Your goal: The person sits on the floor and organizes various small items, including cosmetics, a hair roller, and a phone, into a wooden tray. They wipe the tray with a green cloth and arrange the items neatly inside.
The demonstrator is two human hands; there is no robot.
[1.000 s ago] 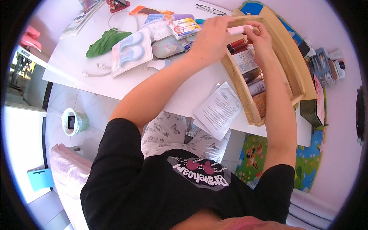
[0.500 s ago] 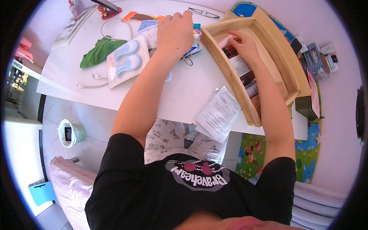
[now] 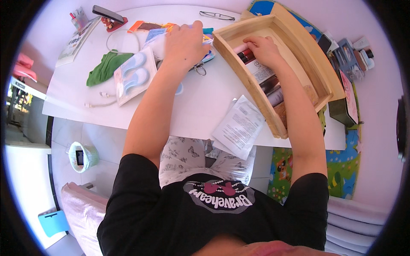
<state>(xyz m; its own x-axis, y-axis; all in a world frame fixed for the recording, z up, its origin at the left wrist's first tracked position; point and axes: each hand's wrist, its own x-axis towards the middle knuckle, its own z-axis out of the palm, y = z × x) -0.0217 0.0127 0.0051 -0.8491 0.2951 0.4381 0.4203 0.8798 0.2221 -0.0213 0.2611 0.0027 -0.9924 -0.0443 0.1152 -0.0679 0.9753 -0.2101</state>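
My right hand reaches into a light wooden drawer on the white table, its fingers closed at a slim pink tube. Beside the tube lie dark red tubes, a white-labelled container and several dark and grey containers, partly under my forearm. My left hand is over a heap of small packets at the back of the table, fingers curled downward. What they grip is hidden. Next to that hand are a clear plastic wrapper and a metal ring.
Left of the heap are a blister pack with blue-and-white items, a green cloth and a white cable. White flat packets overhang the table's front edge. Glasses lie at the back; a phone stand is at back left.
The pink tube now lies flatter beside the dark red tubes, with my right hand lower at it. My left hand stays over the packets, and the whole view has shifted slightly.
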